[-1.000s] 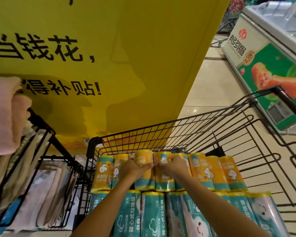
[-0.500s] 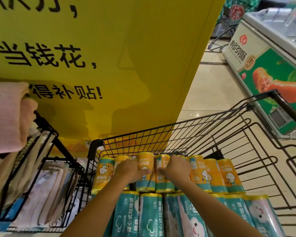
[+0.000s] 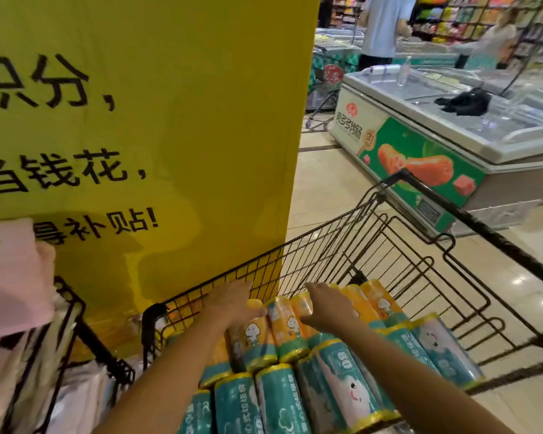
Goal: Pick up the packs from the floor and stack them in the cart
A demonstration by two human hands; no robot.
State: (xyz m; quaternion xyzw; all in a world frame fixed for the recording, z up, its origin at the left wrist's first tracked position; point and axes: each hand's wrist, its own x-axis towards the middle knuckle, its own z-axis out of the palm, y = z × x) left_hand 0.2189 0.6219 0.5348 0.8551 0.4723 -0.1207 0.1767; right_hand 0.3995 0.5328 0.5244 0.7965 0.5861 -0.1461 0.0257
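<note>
Head view looks down into the cart (image 3: 320, 255), where orange packs (image 3: 287, 327) lie side by side along the far wire wall and teal packs (image 3: 342, 377) lie in a row nearer the person. The left hand (image 3: 232, 303) rests flat on the left end of the orange row, fingers straight and reaching toward the wire. The right hand (image 3: 328, 308) lies spread over the middle of that row with loose fingers, so both hands are released and grasp nothing. The packs look like rolls bundled in glossy film, probably light, slightly yielding and slick. A hold around the middle of a bundle with both palms should serve better than a pinch on the wrapping. No pack on the floor (image 3: 326, 189) shows from here; it is polished pale tile with glare. A yellow sign (image 3: 170, 120) stands just behind the cart, a rack (image 3: 121, 374) with pink cloth (image 3: 10, 270) is at left, and a freezer (image 3: 420, 158) is to the right.
</note>
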